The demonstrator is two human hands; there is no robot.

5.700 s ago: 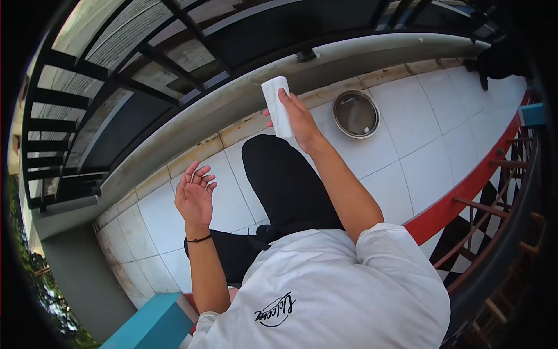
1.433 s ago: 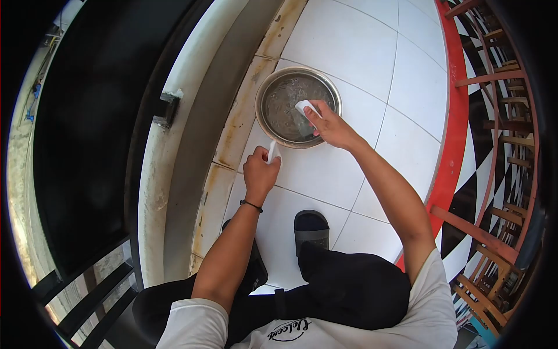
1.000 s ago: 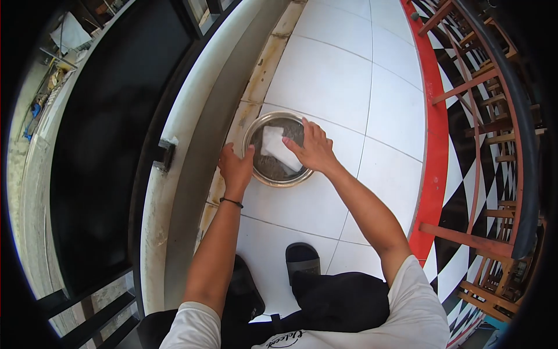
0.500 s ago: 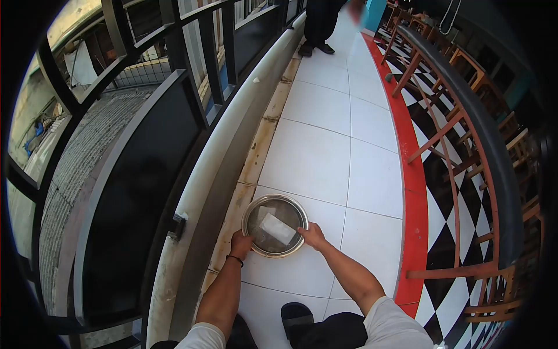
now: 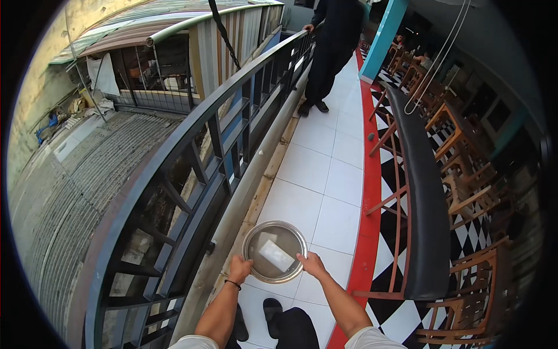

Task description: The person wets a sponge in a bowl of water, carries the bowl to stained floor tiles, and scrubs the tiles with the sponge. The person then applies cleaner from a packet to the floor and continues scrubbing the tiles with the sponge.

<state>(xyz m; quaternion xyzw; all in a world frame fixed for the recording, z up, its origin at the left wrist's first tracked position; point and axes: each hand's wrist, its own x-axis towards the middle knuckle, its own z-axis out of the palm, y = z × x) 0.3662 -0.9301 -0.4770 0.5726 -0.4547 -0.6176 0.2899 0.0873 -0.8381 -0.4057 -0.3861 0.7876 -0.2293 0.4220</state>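
Observation:
A round metal tray [image 5: 275, 281] with a raised shiny rim is held level in front of me, above the tiled floor. My left hand [image 5: 239, 269], with a dark band at the wrist, is closed on its left rim. On the opposite side, my right hand [image 5: 313, 264] grips the right rim, thumb on top. A white rectangular packet or folded paper [image 5: 276, 256] lies on the tray, and a smaller pale piece [image 5: 266, 238] is partly under it. What these are made of I cannot tell.
A dark metal railing [image 5: 192, 113] runs along my left. Ahead, a person in black [image 5: 331, 58] stands on the white-tiled walkway [image 5: 299, 166], one hand on the railing. To my right are a long black padded bench [image 5: 421, 192], wooden chairs [image 5: 465, 291] and a turquoise pillar [image 5: 385, 38].
My view has risen and tilted up, showing the railing's top and more of the person ahead. The tray has come up farther from the floor, both hands still on it.

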